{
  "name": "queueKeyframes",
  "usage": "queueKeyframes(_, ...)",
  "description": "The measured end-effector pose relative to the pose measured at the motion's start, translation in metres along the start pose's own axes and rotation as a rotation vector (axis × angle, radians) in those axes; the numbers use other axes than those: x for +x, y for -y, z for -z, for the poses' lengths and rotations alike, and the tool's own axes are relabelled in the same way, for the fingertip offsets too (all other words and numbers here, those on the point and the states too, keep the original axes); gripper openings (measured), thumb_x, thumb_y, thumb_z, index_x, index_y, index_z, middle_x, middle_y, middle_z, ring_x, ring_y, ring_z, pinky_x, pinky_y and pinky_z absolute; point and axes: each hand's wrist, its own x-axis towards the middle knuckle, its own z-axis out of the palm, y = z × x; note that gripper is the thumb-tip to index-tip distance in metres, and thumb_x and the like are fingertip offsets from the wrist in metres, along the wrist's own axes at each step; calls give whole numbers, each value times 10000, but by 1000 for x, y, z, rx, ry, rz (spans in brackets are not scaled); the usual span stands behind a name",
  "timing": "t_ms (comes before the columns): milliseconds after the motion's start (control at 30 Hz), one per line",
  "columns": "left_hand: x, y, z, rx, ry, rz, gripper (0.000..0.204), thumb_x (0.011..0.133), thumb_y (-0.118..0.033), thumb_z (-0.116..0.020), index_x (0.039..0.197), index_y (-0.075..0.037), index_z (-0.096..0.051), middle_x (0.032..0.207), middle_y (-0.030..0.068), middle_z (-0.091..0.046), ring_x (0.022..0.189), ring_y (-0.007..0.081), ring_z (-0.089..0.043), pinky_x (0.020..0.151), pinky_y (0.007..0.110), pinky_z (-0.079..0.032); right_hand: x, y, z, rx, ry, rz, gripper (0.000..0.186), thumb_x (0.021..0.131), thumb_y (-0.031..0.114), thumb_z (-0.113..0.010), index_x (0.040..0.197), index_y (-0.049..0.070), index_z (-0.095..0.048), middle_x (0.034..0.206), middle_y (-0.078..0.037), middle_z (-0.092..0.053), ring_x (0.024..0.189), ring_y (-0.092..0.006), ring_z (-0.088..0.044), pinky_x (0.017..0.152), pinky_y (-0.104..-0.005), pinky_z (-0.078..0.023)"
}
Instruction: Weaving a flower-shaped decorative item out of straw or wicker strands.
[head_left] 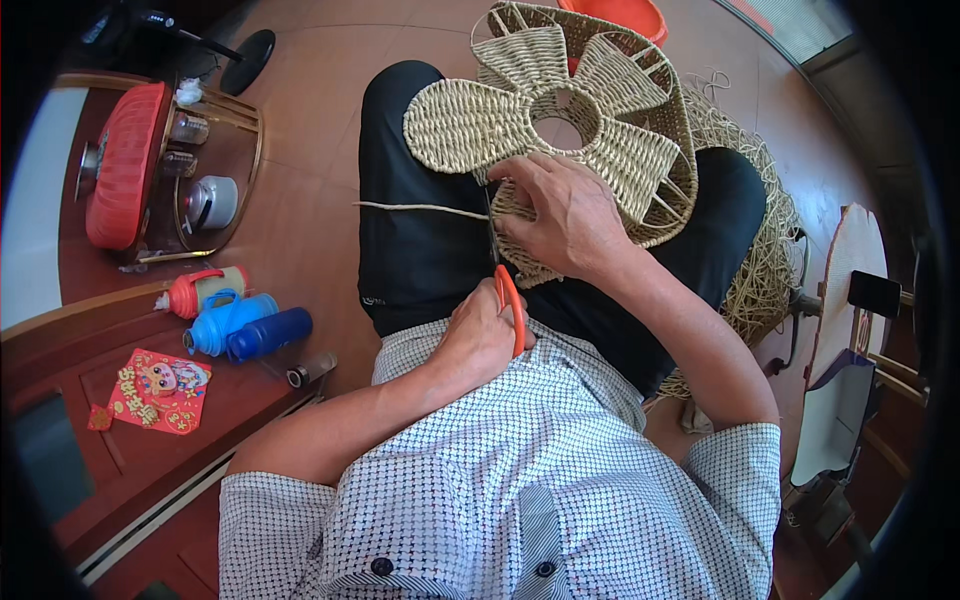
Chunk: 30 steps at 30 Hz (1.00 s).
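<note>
My left hand (478,335) is closed on orange-handled scissors (512,310), their dark blades pointing away from me, up beside my right fingers. My right hand (568,212) grips the near edge of a flower-shaped woven straw piece (465,125), which rests over my lap. Rounded petals surround a ring with a round hole in its middle. A loose pale straw strand (420,208) reaches left from the blades across my dark trousers. Part of the near petal lies hidden beneath my right hand, and whether the blades touch the strand I cannot make out.
A woven straw basket (682,130) sits beneath the flower piece. Beyond my right knee lies a large heap of loose straw (755,180), with an orange basin (635,15) farther off. Thermos flasks (235,325) and a rack with a red cover (125,165) stand left.
</note>
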Motion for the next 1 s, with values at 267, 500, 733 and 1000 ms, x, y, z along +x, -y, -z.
queueKeyframes(267, -18, -4, 21, -248, -25, -39, 410, 1030, -247, -621, 1250, 99, -603, 982, 181, -774, 839, 194, -726, 691, 310, -575, -1, 2, 7, 15, 24, -7, 487, 857, 250, -842, 1305, 112, -714, 960, -72, -676, 985, -299, -707, 945, -465, -551)
queueKeyframes(500, -14, 13, 122, -289, -592, -358, 268, 1061, -227, -672, 1224, -15, -656, 932, 66, -733, 741, 82, -657, 557, 211, -470, -25, -7, 26, 231, -122, -61, 382, 950, 142, -767, 1326, 84, -726, 1092, -105, -703, 1033, -299, -706, 969, -440, -570)
queueKeyframes(733, 39, 67, 182, -121, -674, -104, 273, 1081, -287, -729, 1131, -20, -706, 885, 50, -726, 672, 87, -644, 508, 234, -453, -77, -38, 48, 194, -513, -280, 331, 966, 26, -777, 1296, 35, -754, 1123, -79, -696, 989, -201, -670, 922, -352, -571)
queueKeyframes(1000, 144, 223, 223, -34, -320, 135, 278, 1149, -268, -613, 1101, -37, -759, 839, 5, -687, 709, 103, -620, 591, 287, -460, -69, -35, 56, 152, -548, -369, 330, 963, 5, -778, 1290, 17, -736, 1205, -118, -720, 1096, -249, -729, 984, -350, -574)
